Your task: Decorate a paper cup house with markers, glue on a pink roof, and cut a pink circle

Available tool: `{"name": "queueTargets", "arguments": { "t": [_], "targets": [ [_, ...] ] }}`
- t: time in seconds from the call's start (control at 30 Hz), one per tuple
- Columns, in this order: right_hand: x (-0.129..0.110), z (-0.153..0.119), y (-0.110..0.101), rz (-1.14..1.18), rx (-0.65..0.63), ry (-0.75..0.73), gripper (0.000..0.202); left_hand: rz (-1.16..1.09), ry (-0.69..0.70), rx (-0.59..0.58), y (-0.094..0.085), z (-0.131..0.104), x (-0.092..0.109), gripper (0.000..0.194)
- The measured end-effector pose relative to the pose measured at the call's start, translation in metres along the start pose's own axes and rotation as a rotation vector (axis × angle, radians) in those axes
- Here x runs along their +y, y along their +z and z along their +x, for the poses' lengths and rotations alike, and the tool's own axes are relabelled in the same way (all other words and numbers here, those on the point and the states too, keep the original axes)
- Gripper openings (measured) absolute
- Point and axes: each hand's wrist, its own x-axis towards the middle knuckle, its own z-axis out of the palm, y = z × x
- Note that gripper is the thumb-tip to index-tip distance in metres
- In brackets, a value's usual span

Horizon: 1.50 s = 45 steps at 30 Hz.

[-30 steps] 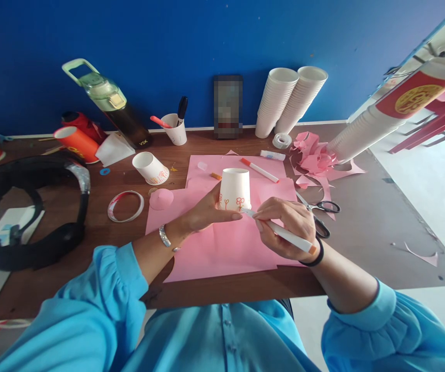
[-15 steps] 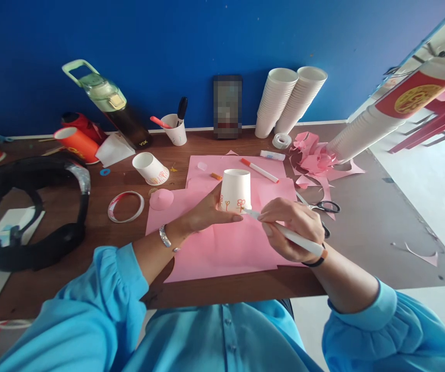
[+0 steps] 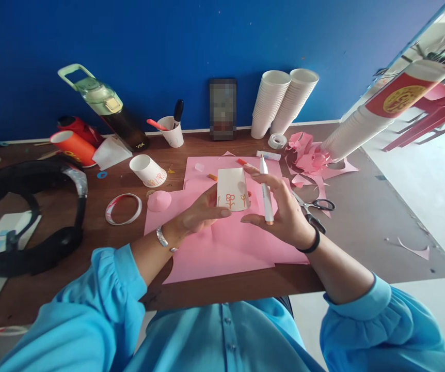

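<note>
An upside-down white paper cup (image 3: 232,189) with small orange flowers drawn on its side stands on pink paper sheets (image 3: 222,248). My left hand (image 3: 199,213) grips the cup's left side. My right hand (image 3: 280,209) is at the cup's right side, fingertips reaching to it. It holds a white marker with an orange end (image 3: 265,190), upright and pointing away from me. A second orange-tipped marker (image 3: 242,162) lies on the pink paper just beyond the cup.
Scissors (image 3: 315,206) lie right of my right hand, pink scraps (image 3: 307,155) and a tape roll (image 3: 277,140) beyond. Cup stacks (image 3: 280,101) lean on the blue wall. On the left are a decorated cup (image 3: 147,170), a pen cup (image 3: 172,132), a bottle (image 3: 106,106), a ring (image 3: 124,208) and a black headset (image 3: 29,212).
My right hand lifted the marker tip off the cup and turned the marker upright, fingers spreading toward the cup. The cup has tipped slightly. The camera shifted a little.
</note>
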Motion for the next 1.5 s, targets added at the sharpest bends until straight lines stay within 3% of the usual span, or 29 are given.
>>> {"name": "queueTargets", "arguments": {
  "t": [0.1, 0.27, 0.37, 0.5, 0.6, 0.77, 1.03, 1.27, 1.33, 1.43, 1.5],
  "targets": [
    [0.003, 0.000, 0.002, 0.017, -0.030, 0.007, 0.083, -0.019, 0.009, -0.055, -0.001, -0.001, -0.002, 0.055],
    [0.005, 0.001, 0.002, -0.029, -0.031, -0.022, 0.078, -0.046, 0.022, -0.111, -0.002, -0.001, -0.005, 0.056],
    [0.006, 0.001, 0.002, -0.165, 0.031, -0.067, 0.076, 0.029, 0.054, -0.057, 0.001, 0.002, -0.004, 0.067],
    [0.006, 0.000, 0.004, -0.339, 0.041, -0.120, 0.077, 0.239, 0.112, 0.110, 0.007, 0.005, -0.002, 0.089],
    [0.005, -0.001, 0.005, -0.347, 0.000, -0.125, 0.078, 0.276, 0.055, 0.176, 0.008, 0.004, -0.002, 0.079],
    [0.002, 0.002, 0.002, -0.250, 0.019, -0.108, 0.080, 0.137, 0.043, 0.063, -0.001, 0.002, -0.005, 0.066],
    [0.004, 0.000, 0.006, -0.236, -0.042, -0.113, 0.085, 0.227, -0.044, 0.076, -0.002, -0.003, -0.005, 0.069],
    [0.000, 0.000, -0.007, -0.076, 0.091, -0.085, 0.097, 0.062, 0.017, 0.106, -0.003, 0.000, -0.003, 0.051],
    [-0.004, -0.001, -0.010, -0.071, 0.098, -0.101, 0.080, 0.037, 0.024, 0.105, -0.004, 0.001, -0.005, 0.051],
    [-0.012, -0.002, -0.013, -0.080, 0.132, -0.125, 0.039, 0.036, 0.015, 0.123, -0.004, 0.002, -0.005, 0.053],
    [-0.017, -0.002, -0.014, -0.072, 0.157, -0.129, 0.029, 0.047, 0.014, 0.128, -0.003, 0.002, -0.005, 0.054]
  ]
}}
